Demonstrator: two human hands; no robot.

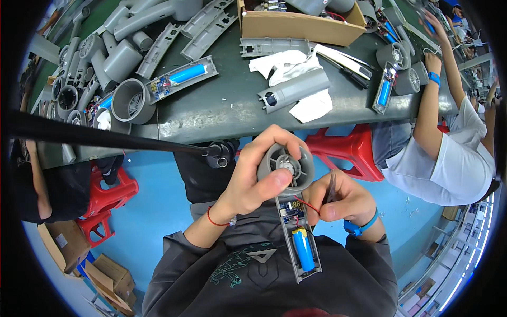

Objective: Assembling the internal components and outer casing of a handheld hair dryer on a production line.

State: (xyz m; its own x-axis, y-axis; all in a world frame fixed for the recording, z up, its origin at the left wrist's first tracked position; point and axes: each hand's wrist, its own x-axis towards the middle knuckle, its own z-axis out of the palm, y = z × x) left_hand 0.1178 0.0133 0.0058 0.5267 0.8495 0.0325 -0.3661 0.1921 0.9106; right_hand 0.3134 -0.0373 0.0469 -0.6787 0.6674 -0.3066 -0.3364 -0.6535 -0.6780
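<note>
Both hands grip grey fan assy w/ tweezers.

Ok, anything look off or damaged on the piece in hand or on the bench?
Nothing looks broken. The handle shell under the fan housing is open, so its circuit board, blue battery and a loose red wire are bare. The left hand holds the housing; the right hand holds tweezers. Crumpled white cloths lie on the bench.

Fan housing: left hand hides its left wall from us.
Tool: tip buried in right hand's grip.
</note>
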